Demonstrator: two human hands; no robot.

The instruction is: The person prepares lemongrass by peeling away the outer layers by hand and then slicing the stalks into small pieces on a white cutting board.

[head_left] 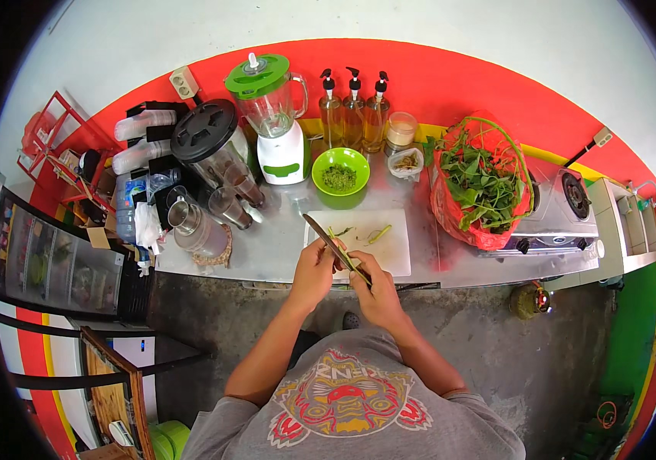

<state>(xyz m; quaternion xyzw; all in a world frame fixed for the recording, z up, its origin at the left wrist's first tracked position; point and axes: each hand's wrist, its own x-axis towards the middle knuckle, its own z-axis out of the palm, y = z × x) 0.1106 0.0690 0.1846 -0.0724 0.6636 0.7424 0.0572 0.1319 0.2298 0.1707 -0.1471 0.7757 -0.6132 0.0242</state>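
Fingers of the left hand [314, 270] are curled tight around the handle of a knife [326, 239], whose blade slants up and away over the near edge of a white cutting board [397, 257]. Those of the right hand [374, 287] are pinched closed on a thin green stalk [349, 259], which runs up from the fingertips and meets the blade just beside the left thumb. Both hands hover above the board's front edge, touching each other or nearly so; which one cannot be told. Loose green trimmings [378, 233] lie farther back on the board. Behind the board sits a green bowl [340, 176] of chopped greens, with a blender [272, 115] to its left and a red bag of leafy greens [481, 188] to its right, beside a gas stove [565, 207].
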